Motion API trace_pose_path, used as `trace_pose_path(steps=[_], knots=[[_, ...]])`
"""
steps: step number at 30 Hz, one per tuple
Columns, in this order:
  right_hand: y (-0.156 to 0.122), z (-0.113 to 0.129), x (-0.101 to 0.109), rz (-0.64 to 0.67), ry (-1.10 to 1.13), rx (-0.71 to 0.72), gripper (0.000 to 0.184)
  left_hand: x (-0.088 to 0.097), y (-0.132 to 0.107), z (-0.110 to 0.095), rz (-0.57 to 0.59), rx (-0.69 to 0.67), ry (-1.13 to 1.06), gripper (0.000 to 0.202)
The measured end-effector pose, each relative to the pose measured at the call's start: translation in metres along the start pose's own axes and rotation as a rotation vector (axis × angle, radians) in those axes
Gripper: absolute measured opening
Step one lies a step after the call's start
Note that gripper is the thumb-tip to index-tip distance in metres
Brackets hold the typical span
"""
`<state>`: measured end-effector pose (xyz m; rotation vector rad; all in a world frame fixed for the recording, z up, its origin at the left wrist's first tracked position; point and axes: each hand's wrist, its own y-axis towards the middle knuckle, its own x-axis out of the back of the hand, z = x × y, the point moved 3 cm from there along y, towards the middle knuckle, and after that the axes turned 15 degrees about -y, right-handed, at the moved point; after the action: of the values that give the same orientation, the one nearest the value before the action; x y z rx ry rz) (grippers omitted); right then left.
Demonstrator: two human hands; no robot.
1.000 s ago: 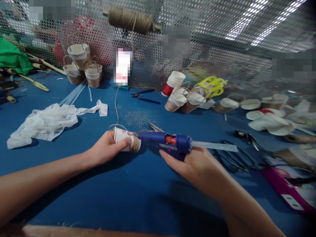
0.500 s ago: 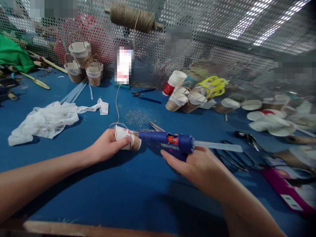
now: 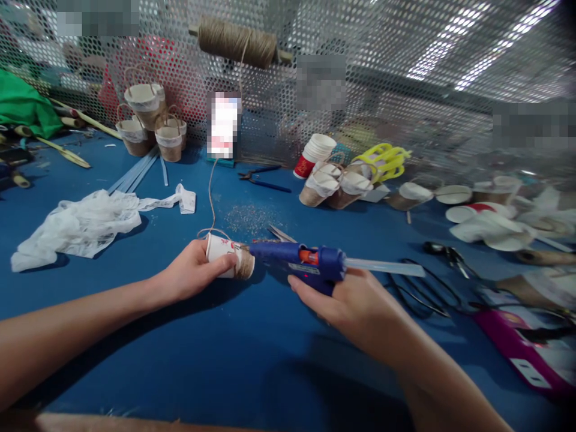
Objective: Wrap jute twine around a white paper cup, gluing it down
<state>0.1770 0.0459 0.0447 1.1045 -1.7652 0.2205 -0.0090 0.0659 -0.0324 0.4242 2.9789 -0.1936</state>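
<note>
My left hand (image 3: 197, 267) is closed around a white paper cup (image 3: 220, 247) tipped on its side, thumb along its wall. Brown twine (image 3: 245, 264) is wound around the cup's right end. From there a loose strand (image 3: 210, 192) loops up toward the twine spool (image 3: 237, 41) on the mesh. My right hand (image 3: 348, 300) grips a blue hot glue gun (image 3: 299, 257), its nozzle pointing left at the twine-wrapped part of the cup. Whether the tip touches the twine I cannot tell. A clear glue stick (image 3: 384, 267) sticks out of the gun's back.
White lace (image 3: 81, 225) lies left, beside glue sticks (image 3: 135, 171). Behind stand twine-covered baskets (image 3: 170, 141) and a lit phone (image 3: 224, 126). Pliers (image 3: 265, 180) and scissors (image 3: 282, 234) lie mid-table. To the right are stacked cups (image 3: 315, 156), black cable (image 3: 418, 291) and a magenta box (image 3: 506, 342).
The glue gun has shifted slightly left relative to the cup, nozzle still at the twine. The whole view has moved a little; both hands keep their holds.
</note>
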Motion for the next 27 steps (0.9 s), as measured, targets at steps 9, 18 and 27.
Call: trace_pose_path(steps=[9,18,27], knots=[[-0.014,0.005,0.000,-0.111,-0.304,0.234,0.049,0.001,0.002,-0.001,0.023,0.033,0.003,0.030],[-0.020,0.007,0.001,-0.077,-0.279,0.219,0.049,-0.003,0.002,-0.006,0.062,0.021,-0.067,0.031],[-0.005,0.007,0.005,-0.172,-0.299,0.227,0.047,0.000,0.002,-0.002,-0.003,0.037,0.012,0.028]])
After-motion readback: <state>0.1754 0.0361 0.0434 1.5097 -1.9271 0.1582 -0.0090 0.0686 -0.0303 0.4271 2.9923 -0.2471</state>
